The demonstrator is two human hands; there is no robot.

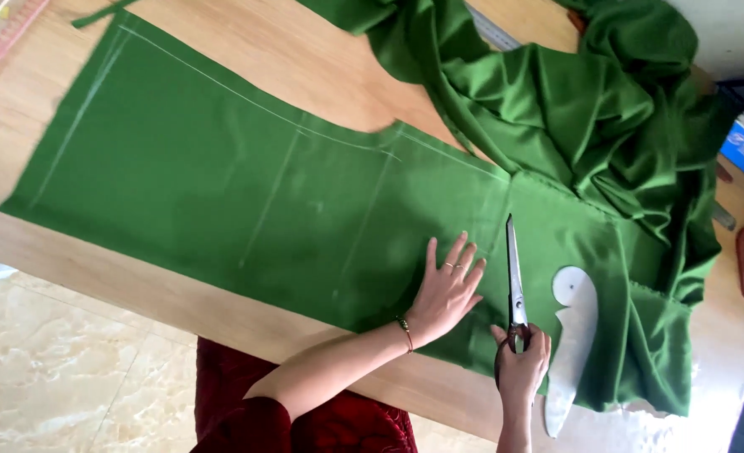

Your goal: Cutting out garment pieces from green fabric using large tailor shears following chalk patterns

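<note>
The right hand (520,362) is sitting nearest, at the table's (221,295) near edge, fingers curling through the handles of the scissors (515,285); the blades are lying nearly closed, pointing away across the green fabric (221,184); the left hand (447,289) is lying open and flat, just beside the blades, pressing the cloth down; a pale curved template (572,335) is resting on the fabric right of the scissors; chalk lines are running over the flat cloth; beyond, toward the far right corner, the fabric is bunching in folds; a ruler (3,38) is lying at the far left corner.
</note>
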